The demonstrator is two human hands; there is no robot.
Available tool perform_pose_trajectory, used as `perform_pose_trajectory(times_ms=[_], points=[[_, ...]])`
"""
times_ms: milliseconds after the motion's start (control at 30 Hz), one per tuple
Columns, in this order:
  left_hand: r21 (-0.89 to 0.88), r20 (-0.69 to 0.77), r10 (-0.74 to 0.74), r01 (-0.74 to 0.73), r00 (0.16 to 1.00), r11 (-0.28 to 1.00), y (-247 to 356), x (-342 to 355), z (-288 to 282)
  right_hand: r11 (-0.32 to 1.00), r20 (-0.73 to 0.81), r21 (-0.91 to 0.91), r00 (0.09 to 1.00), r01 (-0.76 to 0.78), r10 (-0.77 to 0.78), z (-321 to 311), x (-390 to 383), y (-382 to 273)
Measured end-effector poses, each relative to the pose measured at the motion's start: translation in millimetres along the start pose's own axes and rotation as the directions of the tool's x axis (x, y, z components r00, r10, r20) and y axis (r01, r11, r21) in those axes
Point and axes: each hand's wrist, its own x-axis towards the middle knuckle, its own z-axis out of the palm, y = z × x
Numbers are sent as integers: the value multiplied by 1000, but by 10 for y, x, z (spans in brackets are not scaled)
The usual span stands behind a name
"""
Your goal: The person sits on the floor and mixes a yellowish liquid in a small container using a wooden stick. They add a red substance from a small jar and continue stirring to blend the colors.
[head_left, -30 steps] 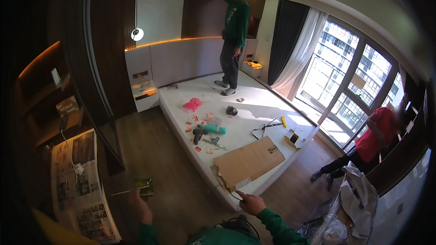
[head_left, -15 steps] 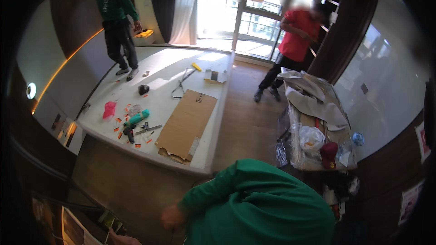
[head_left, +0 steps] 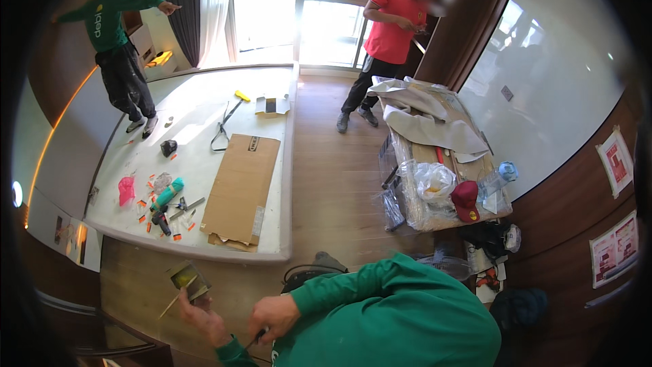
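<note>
Nearest, the right hand [head_left: 274, 317] reaches out of a green sleeve [head_left: 339, 292], its fingers closed round a slim dark-handled tool [head_left: 260, 335]. Just beside it, the left hand [head_left: 202, 318] is turned upward with fingers curled; the square panel [head_left: 185, 276], dark-edged with a greenish middle, sits at its fingertips, pinched there, and a thin pale stick [head_left: 169, 307] slants across the panel; which fingers grip the stick I cannot tell. Near the right wrist, a dark loop [head_left: 296, 270] arches over the floor. Beyond the hands, the white platform [head_left: 288, 183] blocks the way ahead, bearing flat cardboard [head_left: 241, 183], a drill [head_left: 160, 219], a teal roll [head_left: 167, 194] and a pink bag [head_left: 126, 191]. To the right, a plastic-wrapped stack [head_left: 421, 221] carries a dark red cap [head_left: 465, 200] and a clear bottle [head_left: 496, 180]. Farther off, a person in red [head_left: 390, 24] stands behind that stack, and a person in green [head_left: 109, 24] stands on the platform, one arm outstretched.
</note>
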Motion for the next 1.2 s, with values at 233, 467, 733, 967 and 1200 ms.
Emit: perform_pose_trajectory(times_ms=[233, 467, 733, 967, 1200], points=[[141, 100, -242, 227, 965, 964, -485, -182, 968, 961, -438, 117, 855, -250, 276, -480, -667, 271], [215, 298, -297, 239, 907, 947, -1111, -335, 2249, 894, -595, 268, 667, -360, 448, -1407, -1301, 614], [249, 179, -358, 310, 916, 918, -1659, -403, 4155, 608, -453, 792, 614, -56, 647, -2913, -2083, 1220], [253, 352, -364, 287, 862, 924, -2123, -302, 5655, 630, -566, 776, 469, 26, 678, -4065, -2798, 1586], [251, 557, -325, 218, 765, 943, -2797, 148, 7040, 470, -543, 812, 154, 346, 825, -5213, -3038, 2358]])
